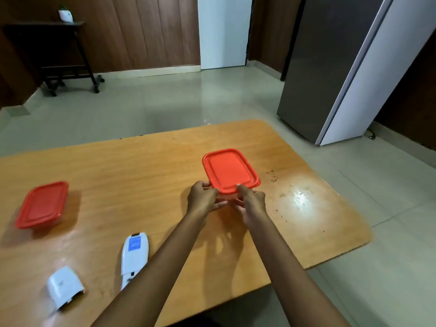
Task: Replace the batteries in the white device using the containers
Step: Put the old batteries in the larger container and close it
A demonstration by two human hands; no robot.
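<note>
Head view: left hand (204,197) and right hand (252,201) curl their fingers round the near rim of a red-lidded clear container (230,169) at the middle of the table (141,173). A white, blue-labelled device (135,253) lies by the near edge with a white cover (64,285) beside it, and a second container (42,204) sits at the left edge.

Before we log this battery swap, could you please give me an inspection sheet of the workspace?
Surface: wooden table, glare at its right.
Job's things: centre container, red lid on; left container, red lid on; white device lying flat, blue label up; white cover piece apart, to its left.
Clutter: dark specks on the table's right.
Hands: left hand and right hand both grip the centre container's near edge.
Cables: possibly a cord on the floor by the fridge; too small to tell.
Surroundings: white door, dark side table with a small white pot.
</note>
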